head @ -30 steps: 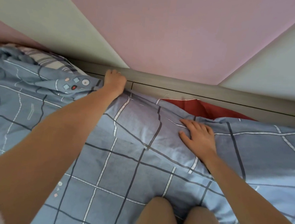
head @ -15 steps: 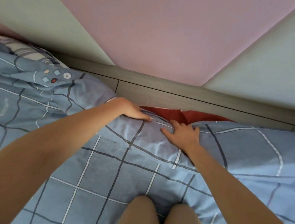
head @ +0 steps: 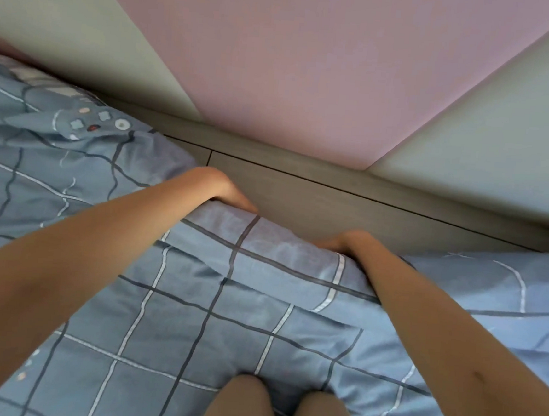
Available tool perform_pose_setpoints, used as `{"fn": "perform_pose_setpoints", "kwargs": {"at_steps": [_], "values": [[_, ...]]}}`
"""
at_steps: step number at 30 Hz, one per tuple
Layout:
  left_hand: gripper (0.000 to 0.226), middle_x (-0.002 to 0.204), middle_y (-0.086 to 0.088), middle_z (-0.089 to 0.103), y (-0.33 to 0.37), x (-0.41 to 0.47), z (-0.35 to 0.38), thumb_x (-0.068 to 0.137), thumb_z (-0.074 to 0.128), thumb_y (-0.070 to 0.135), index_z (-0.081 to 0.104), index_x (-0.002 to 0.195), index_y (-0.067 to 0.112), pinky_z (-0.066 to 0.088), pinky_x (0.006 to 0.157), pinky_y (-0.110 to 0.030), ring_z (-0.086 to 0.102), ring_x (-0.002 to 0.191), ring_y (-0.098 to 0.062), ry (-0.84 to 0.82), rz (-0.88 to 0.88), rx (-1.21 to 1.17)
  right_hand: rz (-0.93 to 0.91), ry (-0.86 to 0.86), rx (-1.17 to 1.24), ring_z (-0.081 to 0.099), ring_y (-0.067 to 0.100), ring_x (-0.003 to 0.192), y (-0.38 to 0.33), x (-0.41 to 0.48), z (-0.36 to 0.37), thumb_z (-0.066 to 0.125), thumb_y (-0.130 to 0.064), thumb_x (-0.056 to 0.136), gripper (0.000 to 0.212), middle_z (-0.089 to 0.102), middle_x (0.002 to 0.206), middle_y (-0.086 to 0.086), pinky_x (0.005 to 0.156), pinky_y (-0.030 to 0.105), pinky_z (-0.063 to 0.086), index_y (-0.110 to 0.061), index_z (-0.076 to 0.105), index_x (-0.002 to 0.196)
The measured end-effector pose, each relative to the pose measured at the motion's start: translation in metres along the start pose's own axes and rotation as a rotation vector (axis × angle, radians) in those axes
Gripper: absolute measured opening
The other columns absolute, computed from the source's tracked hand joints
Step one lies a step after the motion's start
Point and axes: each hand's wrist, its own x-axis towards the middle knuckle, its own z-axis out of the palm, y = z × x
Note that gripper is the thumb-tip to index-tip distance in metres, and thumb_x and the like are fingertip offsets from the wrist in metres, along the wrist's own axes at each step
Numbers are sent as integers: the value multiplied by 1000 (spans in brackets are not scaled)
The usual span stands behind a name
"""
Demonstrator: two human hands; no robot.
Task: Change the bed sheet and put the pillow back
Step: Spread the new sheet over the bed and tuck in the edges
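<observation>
The blue checked bed sheet [head: 226, 302] lies over the mattress in front of my knees. My left hand [head: 217, 187] is bent over the sheet's far edge, fingers curled down into the gap beside the grey wooden bed frame [head: 332, 202]. My right hand [head: 351, 243] hooks over the same edge a little to the right. The edge hides both hands' fingertips. At the far left, a striped pillow [head: 27, 73] peeks out from behind bunched blue fabric.
A heap of blue bedding with a game-controller print [head: 86, 124] rises at the left. Behind the bed frame stands a padded wall in pink [head: 311, 63] and pale green panels. My bare knees [head: 280, 408] rest on the sheet at the bottom.
My left hand came from the far left to the middle of the edge. Both hands drew the sheet over the red patch, which is now covered, and their fingers went down behind the edge.
</observation>
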Motion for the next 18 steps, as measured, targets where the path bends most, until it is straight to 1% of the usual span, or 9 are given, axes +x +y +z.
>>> {"fn": "perform_pose_setpoints", "kwargs": {"at_steps": [2,4,6,8,11,12,14,16,18], "values": [[81,136,-2,52,5,-12,-7,78,31,83,55,128,24,40,99,-40,52,118,-26,202,109,-2,9,8,10,37,23,134,3,3,-6,33,-43,101,53,38,149,6,92,23,30,-7,40,141],[91,115,2,63,8,-28,-8,69,22,91,62,113,22,44,91,-38,59,105,-22,361,241,-25,-2,40,65,38,24,134,4,2,-13,33,-41,102,51,39,148,7,96,25,31,-9,41,141],[97,88,9,66,6,-34,-4,49,20,100,64,93,26,47,80,-35,61,84,-15,424,303,77,-32,104,109,44,25,130,8,-1,-25,31,-44,102,51,43,146,7,95,27,34,-12,44,139],[100,87,13,66,1,-26,-8,36,30,104,64,94,30,49,77,-32,62,82,-13,454,301,106,-95,251,144,49,25,124,13,-16,-42,24,-54,100,58,51,139,8,100,31,33,-16,44,139],[96,86,9,66,-6,-4,-27,32,40,99,65,90,27,48,71,-31,61,80,-14,522,343,-40,-267,386,270,49,13,121,29,-51,-61,25,-70,90,69,53,134,-7,106,30,27,-27,40,142],[94,85,8,65,-7,3,-33,34,40,100,64,87,26,46,68,-30,61,81,-16,569,361,-79,-340,377,249,46,8,123,34,-65,-62,33,-70,88,68,48,136,-13,107,28,26,-29,39,142],[91,99,0,67,-14,22,-43,52,40,96,67,99,23,44,72,-30,61,95,-25,724,317,-102,-361,414,10,38,7,130,44,-83,-58,54,-64,82,73,39,141,-15,107,24,26,-30,34,144],[77,113,-11,66,-23,44,-44,77,40,80,67,108,16,42,88,-34,57,109,-31,953,175,-59,-257,639,-250,31,16,137,62,-77,-45,66,-59,77,89,29,150,-6,111,31,25,-28,23,149],[71,108,-17,67,-27,58,-36,87,33,71,68,101,10,34,101,-40,56,109,-32,1130,16,-60,-116,981,-364,35,27,135,79,-58,-27,58,-66,77,90,34,148,6,110,42,25,-18,29,147]]}}
